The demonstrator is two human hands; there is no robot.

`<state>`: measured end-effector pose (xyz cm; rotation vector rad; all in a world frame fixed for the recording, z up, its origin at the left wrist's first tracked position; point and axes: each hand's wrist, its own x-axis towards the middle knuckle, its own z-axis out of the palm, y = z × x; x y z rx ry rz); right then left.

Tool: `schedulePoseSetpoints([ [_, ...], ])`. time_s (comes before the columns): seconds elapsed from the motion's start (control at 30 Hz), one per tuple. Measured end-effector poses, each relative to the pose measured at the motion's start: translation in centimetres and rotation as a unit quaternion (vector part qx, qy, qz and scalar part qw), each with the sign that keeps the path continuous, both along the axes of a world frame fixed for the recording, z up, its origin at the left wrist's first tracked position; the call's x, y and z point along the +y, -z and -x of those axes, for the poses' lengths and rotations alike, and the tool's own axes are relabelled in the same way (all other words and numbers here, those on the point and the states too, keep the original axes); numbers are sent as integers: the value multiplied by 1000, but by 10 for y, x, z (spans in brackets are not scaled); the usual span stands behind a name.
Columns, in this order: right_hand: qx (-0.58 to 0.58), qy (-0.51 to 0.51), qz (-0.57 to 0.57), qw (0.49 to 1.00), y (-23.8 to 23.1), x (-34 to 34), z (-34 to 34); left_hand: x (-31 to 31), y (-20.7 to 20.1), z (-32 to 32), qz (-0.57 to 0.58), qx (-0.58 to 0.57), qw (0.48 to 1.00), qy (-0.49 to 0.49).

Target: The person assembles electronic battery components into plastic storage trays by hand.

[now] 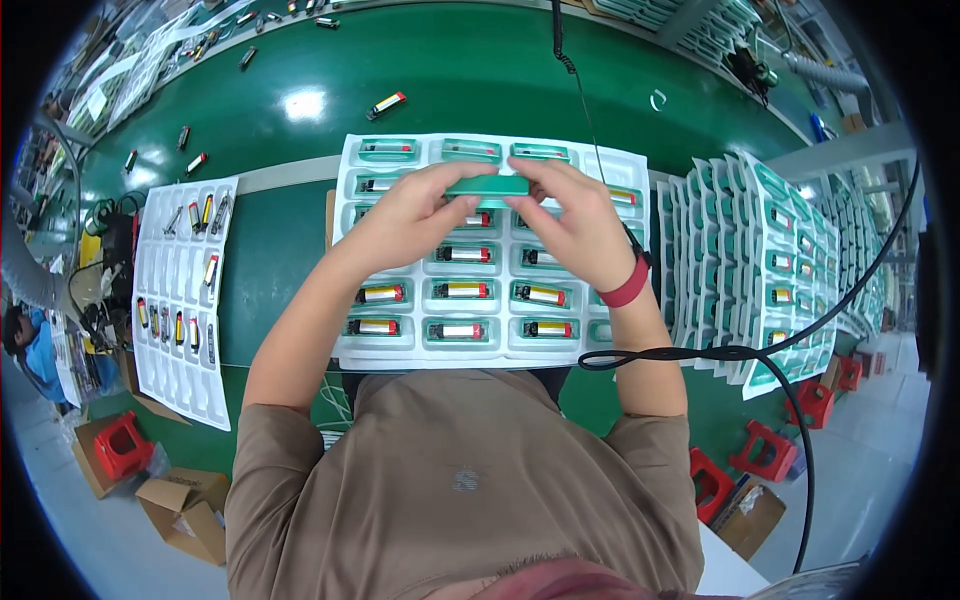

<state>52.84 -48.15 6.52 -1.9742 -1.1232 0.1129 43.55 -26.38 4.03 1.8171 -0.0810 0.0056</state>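
Note:
Between my two hands is a long green plastic shell (488, 186), held level above the middle of a white moulded tray (640, 250). My left hand (415, 215) pinches its left end with thumb and fingers. At the right end, the fingers and thumb of my right hand (575, 215) close on it the same way. Below, the tray's pockets hold green shells, many with a small cylindrical assembly (463, 254) in yellow or white, red and black inside. My hands and forearms hide part of the tray. A red wristband (627, 284) is on my right wrist.
Stacked white trays (760, 270) stand on the right. Another white tray (215, 330) with loose parts lies left. A loose cylindrical assembly (386, 105) and several others lie on the green bench (450, 60). A black cable (690, 353) crosses by my right forearm; red stools (770, 452) stand on the floor.

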Motion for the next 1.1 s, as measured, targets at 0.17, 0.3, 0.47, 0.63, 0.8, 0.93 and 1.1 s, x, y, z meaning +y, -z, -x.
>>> schedulePoseSetpoints([
  [0.17,-211,36,-104,971,30,2,12,-6,-8,3,-229,-240,943,8],
  [0.3,-87,11,-240,967,23,4,27,-10,-28,20,-184,-268,946,-9],
  [0.47,96,145,-204,963,63,-31,19,-45,9,-11,-150,-298,943,-14],
  [0.63,29,147,15,989,50,-46,-65,5,-1,50,-243,-192,944,-116],
  [0.8,50,196,116,972,86,-120,-165,178,18,215,-406,56,783,-467],
  [0.93,57,228,133,963,111,-127,-168,236,61,344,-469,230,751,-404],
  [1.1,-95,226,183,952,121,-127,-174,245,98,383,-390,173,808,-407],
])
